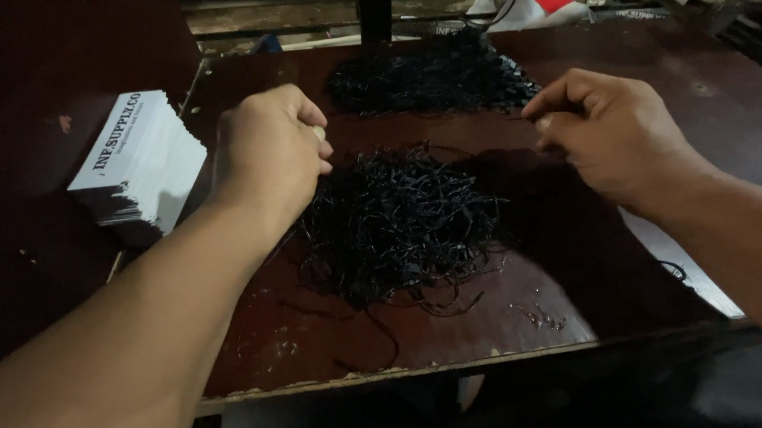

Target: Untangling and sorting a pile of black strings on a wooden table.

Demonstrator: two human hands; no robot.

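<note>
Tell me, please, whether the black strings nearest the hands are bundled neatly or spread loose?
Spread loose: the near pile of black strings is a tangled heap on the brown table, with stray strands trailing toward its front edge.

There is only the one view, from a camera on the person's head, tilted down and forward over the dark brown bench (649,82). It sits close, so both forearms run in from the bottom corners. The bench's far edge and some clutter behind it cross the top.
</note>
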